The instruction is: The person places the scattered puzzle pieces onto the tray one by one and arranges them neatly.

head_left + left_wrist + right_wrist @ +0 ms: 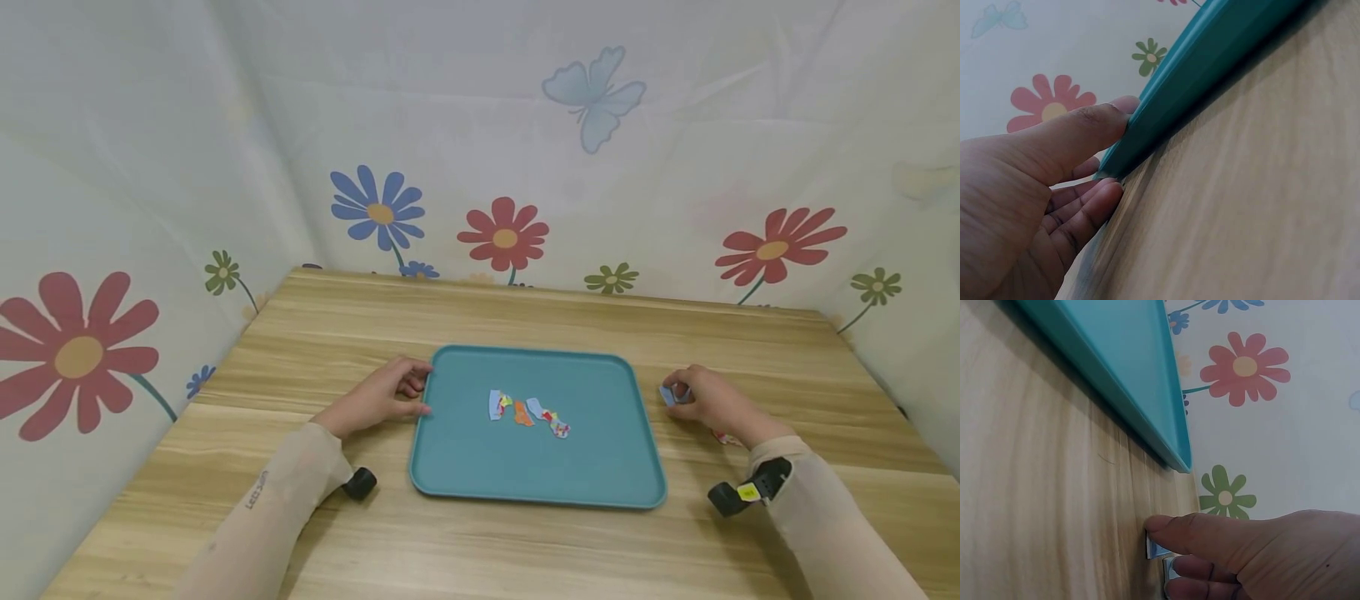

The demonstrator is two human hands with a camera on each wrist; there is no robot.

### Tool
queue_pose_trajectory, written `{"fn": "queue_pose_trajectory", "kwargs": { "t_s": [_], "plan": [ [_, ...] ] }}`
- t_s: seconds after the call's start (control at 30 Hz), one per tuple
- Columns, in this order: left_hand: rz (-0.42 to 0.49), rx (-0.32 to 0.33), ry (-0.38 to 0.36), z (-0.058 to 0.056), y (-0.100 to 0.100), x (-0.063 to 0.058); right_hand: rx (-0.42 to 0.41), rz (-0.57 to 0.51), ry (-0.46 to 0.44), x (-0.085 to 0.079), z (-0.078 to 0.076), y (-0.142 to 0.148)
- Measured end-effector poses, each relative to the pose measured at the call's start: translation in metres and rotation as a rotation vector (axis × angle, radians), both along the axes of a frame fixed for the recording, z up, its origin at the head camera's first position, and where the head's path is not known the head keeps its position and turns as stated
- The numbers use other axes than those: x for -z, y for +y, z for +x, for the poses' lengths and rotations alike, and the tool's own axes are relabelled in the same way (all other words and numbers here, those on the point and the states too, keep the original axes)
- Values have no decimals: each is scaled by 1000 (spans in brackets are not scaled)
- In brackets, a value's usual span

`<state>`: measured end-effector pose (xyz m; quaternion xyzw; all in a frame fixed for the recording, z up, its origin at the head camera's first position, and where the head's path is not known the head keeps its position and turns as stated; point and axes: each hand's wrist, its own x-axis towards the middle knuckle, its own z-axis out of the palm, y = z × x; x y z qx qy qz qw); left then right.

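A teal tray (480, 475) lies on the wooden table. My left hand (387, 390) holds its left rim, the thumb on the edge and the fingers curled against the side, as the left wrist view shows. On the tray lie several small jigsaw puzzle pieces in a loose row: a light-blue and patterned one, an orange puzzle piece (522, 414), and light-blue and speckled ones. Right of the tray, my right hand (705, 400) pinches a light-blue puzzle piece (1156, 548) at the table surface. Another light-blue piece (1170, 569) shows by its fingers, partly hidden.
A colourful piece (726, 437) lies on the table (525, 550), partly under the right wrist. A flower-printed cloth (465, 125) hangs behind and beside the table. Both wrists wear black camera mounts.
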<state>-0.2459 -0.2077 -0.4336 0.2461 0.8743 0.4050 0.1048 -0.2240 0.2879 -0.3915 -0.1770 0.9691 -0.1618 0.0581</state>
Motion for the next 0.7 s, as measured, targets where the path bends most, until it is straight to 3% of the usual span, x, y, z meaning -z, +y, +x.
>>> {"fn": "queue_pose_trajectory", "kwargs": {
  "t_s": [0.7],
  "plan": [
    [12,14,-5,0,2,0,55,-31,4,0,8,-10]
  ]
}}
